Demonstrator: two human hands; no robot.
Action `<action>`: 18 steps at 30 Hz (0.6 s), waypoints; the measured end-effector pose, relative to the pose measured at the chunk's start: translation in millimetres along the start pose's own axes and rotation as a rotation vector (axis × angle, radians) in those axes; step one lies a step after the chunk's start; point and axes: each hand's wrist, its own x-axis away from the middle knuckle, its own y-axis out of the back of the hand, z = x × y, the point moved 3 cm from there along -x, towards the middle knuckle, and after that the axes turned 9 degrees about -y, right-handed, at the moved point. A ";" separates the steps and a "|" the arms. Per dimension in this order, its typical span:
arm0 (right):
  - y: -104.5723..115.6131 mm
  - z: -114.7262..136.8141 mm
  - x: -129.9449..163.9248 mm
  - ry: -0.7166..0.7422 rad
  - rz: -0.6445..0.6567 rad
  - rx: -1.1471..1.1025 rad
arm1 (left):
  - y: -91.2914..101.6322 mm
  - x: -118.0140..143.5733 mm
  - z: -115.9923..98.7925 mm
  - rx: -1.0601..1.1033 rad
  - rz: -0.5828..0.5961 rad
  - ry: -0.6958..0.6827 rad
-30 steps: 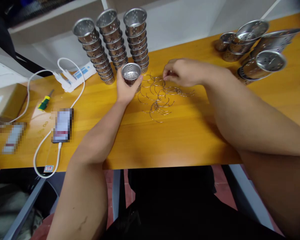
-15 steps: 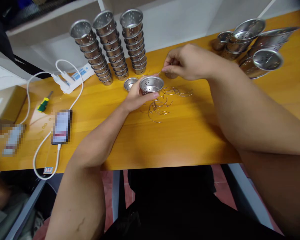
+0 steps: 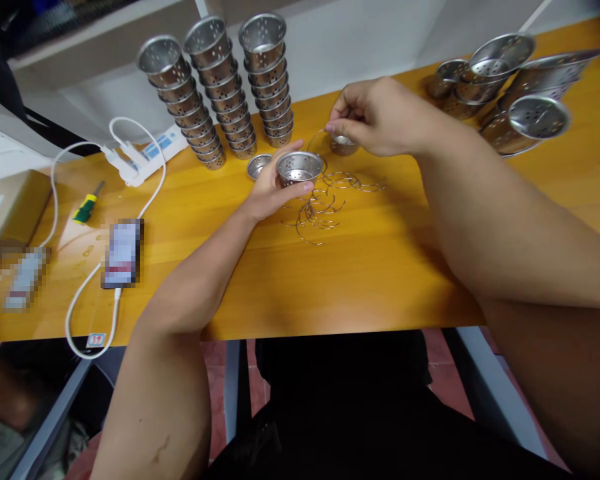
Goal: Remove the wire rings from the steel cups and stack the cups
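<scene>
Left hand [image 3: 273, 190] grips a perforated cup [image 3: 299, 167] at centre frame, now lifted off the table [image 3: 360, 280]. Right hand [image 3: 375, 117], fingers pinched on a wire hoop [image 3: 316, 139], has risen from the wire pile [image 3: 325, 203]; assembly looks imminent.

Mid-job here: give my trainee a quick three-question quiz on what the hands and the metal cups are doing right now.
1. True or false: the left hand holds a perforated cup.
2. What does the right hand pinch? A) screwdriver B) wire handle C) phone
3. How many tall cup stacks stand at the table's back edge?

Key: 1 true; 2 B; 3 three.
</scene>
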 end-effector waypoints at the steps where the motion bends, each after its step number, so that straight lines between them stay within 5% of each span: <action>1: -1.5 0.9 0.2 0.000 0.005 -0.027 | -1.2 0.1 -1.2 0.016 0.010 0.007; 11: -8.2 -18.4 -10.8 -0.047 0.124 0.109 | 0.3 -2.9 2.3 0.044 -0.032 0.012; 18: -23.6 -2.8 -7.2 0.074 0.181 0.160 | -5.6 1.4 3.9 -0.044 0.006 -0.103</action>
